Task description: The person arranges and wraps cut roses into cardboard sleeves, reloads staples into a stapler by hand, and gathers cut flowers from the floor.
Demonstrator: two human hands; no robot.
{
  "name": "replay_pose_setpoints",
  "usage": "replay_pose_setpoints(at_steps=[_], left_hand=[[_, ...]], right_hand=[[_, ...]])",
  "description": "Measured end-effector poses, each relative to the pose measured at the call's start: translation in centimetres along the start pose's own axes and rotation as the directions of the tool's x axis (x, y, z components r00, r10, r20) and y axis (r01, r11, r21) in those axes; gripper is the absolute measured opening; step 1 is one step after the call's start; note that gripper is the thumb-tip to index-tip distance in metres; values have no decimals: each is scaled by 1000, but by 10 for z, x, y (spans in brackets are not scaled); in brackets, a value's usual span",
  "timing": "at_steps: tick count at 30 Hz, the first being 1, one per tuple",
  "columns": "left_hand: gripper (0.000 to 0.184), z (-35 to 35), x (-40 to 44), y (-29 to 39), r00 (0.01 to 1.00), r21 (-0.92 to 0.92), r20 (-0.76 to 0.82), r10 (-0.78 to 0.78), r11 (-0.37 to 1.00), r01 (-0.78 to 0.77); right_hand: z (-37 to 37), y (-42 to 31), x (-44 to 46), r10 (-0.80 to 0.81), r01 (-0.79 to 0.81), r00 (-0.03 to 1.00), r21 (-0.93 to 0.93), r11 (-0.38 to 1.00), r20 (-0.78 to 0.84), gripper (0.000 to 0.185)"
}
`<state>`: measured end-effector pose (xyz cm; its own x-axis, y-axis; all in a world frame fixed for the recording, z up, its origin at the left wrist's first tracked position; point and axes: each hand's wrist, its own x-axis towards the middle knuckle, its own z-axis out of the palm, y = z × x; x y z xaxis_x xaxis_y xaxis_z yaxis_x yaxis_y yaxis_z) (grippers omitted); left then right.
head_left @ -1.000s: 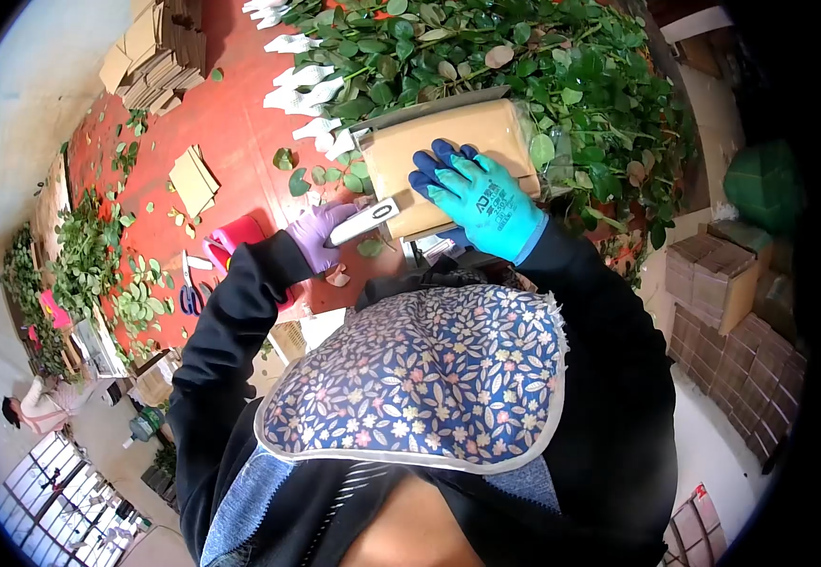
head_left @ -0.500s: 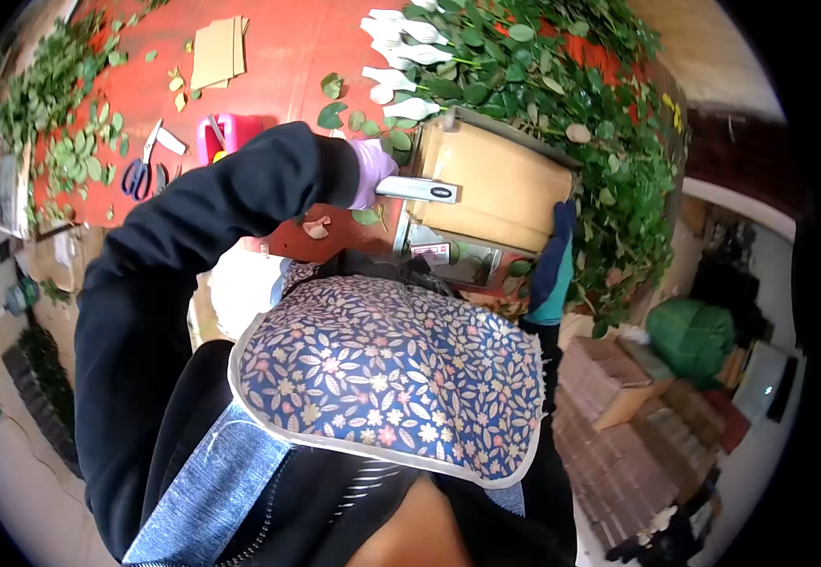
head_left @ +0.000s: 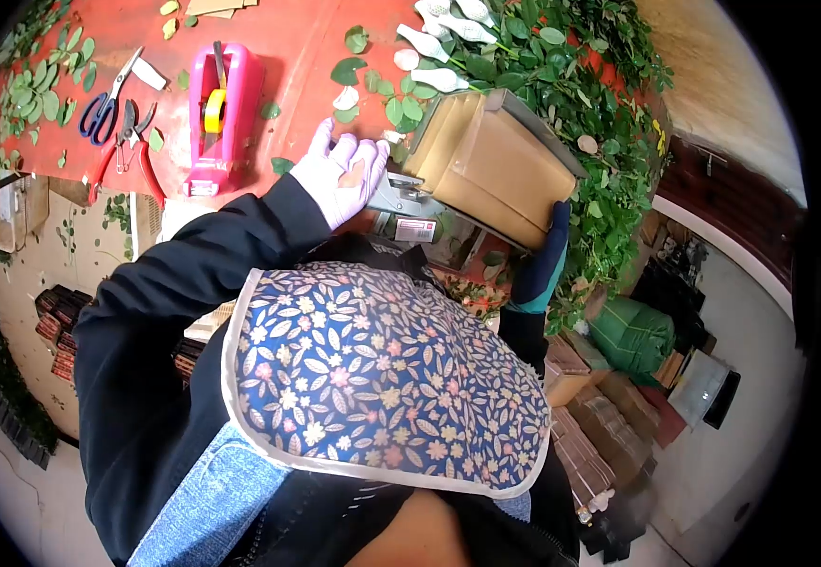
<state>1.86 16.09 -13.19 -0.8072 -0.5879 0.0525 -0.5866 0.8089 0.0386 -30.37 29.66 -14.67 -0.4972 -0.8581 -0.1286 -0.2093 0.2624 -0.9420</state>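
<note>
My left hand (head_left: 340, 180), in a lavender glove, has its fingers apart beside a grey metal stapler (head_left: 399, 196). The stapler lies at the near left corner of a brown cardboard wrap (head_left: 505, 170); I cannot tell whether the hand touches it. The folded wrap sits tilted in a dark frame (head_left: 533, 118). My right hand (head_left: 547, 255), in a navy and teal glove, grips the wrap's right edge, its fingertips partly hidden. A small box with a red and white label (head_left: 415, 230) shows below the stapler.
A pink tape dispenser (head_left: 226, 123), blue-handled scissors (head_left: 103, 113) and red-handled pruners (head_left: 130, 146) lie on the red table (head_left: 302, 47). White-netted buds (head_left: 439, 78) and leafy stems (head_left: 609, 170) border the wrap. Cartons (head_left: 599, 439) and a green bundle (head_left: 632, 335) stand right.
My left hand has come off the stapler's handle and spread its fingers. The stapler has shifted down and left. My right hand stays on the wrap, and the view has moved closer.
</note>
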Motion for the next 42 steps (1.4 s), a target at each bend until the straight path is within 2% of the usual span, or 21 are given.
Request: replay_pose_setpoints(at_steps=[4,6,8,9,10,12,13,16,17,20,22,24,26,28,30,31,33,35,37,40,42], left_hand=[[51,13,14,8,998,112,6,64,992,-64],[41,20,22,3,994,83,-79,79,994,-72],[21,24,33,-13,994,-106,22,110,989,-107],[10,39,42,-24,960,-33,-194,202,977,-212],[12,45,51,-32,945,-45,-211,249,963,-264],[15,54,74,-39,977,-271,74,202,946,-175],[19,55,74,-40,954,-219,-84,288,928,-300],[15,51,60,-37,977,-89,5,214,973,-213],[7,47,57,-37,927,30,-40,373,928,-372],[38,29,53,-66,798,58,-295,526,843,-534],[41,21,46,-91,799,53,-167,577,815,-577],[38,12,39,-102,851,31,-34,525,851,-524],[37,-10,34,-97,927,-246,185,326,929,-278],[41,-26,28,-84,922,-688,346,172,715,125],[53,-15,13,-68,982,-961,67,178,275,15],[51,-17,6,-60,947,-957,223,230,237,167],[66,-44,7,-14,943,-876,322,87,-349,332],[78,-51,13,9,933,-757,346,101,-557,341],[73,-45,16,22,971,-905,221,95,-351,240],[75,-44,-3,40,966,-917,257,37,-307,256],[79,-41,-22,51,937,-949,278,-211,-210,235]], right_hand=[[0,2,3,-3,2,999,-16,1000,-35,52],[3,-1,2,-22,21,998,-21,1000,-56,52],[7,-1,3,-32,31,997,-12,999,-69,50],[6,-1,3,-39,38,996,-11,999,-81,49],[6,0,2,-41,40,996,-20,999,-78,49],[6,3,6,-10,14,995,37,999,-96,47],[7,3,8,-36,38,995,27,999,-94,46],[18,-22,4,103,-80,990,204,976,-102,45],[21,-31,4,158,-128,980,234,964,-118,45],[22,-27,-4,63,-43,988,140,989,-142,46],[27,-31,-5,99,-76,984,156,985,-150,46],[22,-19,-9,81,-59,982,131,990,-169,45],[16,-16,-9,-3,-2,985,-28,1000,-170,44],[4,-18,-15,-79,48,984,-189,981,-162,44],[-8,-34,-13,-123,54,942,-221,974,-312,44],[-11,-62,-15,-231,164,902,-207,965,-364,43],[-11,-106,-31,-297,249,946,-300,921,-127,45],[11,-146,-36,-124,179,964,-233,956,235,54],[52,-162,-28,-15,141,854,-204,969,520,67],[72,-125,-38,107,-28,669,-118,993,735,76],[78,-107,-49,-81,153,644,-24,988,761,73]])
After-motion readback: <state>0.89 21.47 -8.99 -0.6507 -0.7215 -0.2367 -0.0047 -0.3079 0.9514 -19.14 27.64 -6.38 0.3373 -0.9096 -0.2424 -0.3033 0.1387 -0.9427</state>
